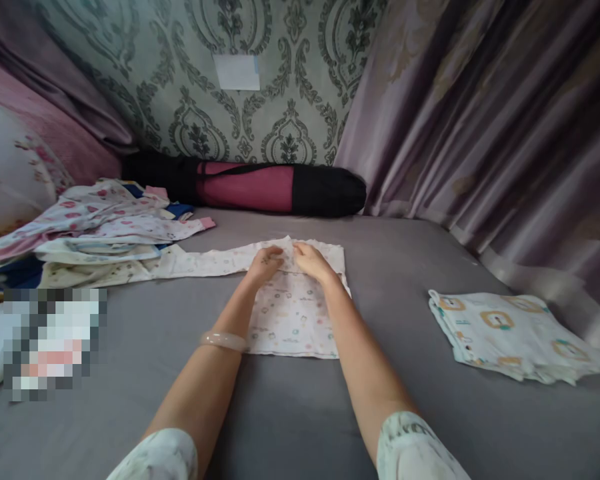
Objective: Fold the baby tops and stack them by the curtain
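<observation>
A white child's long-sleeved shirt (295,313) with small coloured prints lies flat on the grey sheet in front of me. One sleeve (205,263) stretches out to the left, and the right side appears folded inward across the top. My left hand (267,262), with curled fingers, grips cloth near the collar. Close beside it, my right hand (311,259) pinches the same upper part between thumb and fingers. The cloth rises to a small peak between both hands. A pale bangle (224,341) circles my left forearm.
Loose printed clothes (105,217) are heaped at the left, touching the sleeve end. A folded white printed cloth (510,333) lies at right. Behind are a long black and pink bag (247,187) and purple curtains (480,120). A blurred-out item (55,347) sits at lower left.
</observation>
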A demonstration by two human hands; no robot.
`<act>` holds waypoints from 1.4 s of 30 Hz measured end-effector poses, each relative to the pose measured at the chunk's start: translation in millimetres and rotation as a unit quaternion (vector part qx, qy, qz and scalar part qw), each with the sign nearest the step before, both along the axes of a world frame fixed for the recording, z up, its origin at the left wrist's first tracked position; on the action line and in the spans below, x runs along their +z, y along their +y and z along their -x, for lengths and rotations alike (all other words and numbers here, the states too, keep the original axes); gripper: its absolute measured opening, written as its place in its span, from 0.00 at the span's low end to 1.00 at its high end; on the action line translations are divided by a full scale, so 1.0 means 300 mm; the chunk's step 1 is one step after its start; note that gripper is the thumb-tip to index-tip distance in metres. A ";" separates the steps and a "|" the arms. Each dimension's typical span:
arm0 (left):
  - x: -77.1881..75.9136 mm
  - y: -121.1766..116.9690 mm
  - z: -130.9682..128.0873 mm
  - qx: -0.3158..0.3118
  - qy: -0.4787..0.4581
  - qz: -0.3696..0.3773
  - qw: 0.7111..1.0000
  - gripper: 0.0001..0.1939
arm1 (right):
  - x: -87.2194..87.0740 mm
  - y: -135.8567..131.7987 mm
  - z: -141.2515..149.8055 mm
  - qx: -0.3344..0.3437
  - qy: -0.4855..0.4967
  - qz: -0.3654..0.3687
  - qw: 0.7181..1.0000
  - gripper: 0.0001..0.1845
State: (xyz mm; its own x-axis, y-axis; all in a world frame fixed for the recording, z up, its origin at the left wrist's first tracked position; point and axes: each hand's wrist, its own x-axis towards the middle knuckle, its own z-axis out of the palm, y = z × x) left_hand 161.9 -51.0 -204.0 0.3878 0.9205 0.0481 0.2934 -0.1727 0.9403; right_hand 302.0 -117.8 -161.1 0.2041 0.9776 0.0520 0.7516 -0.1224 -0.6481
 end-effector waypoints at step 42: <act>0.030 -0.078 -0.022 -0.051 0.342 -0.266 0.900 0.23 | -0.062 0.002 -0.022 -0.026 -0.267 0.069 0.961 0.32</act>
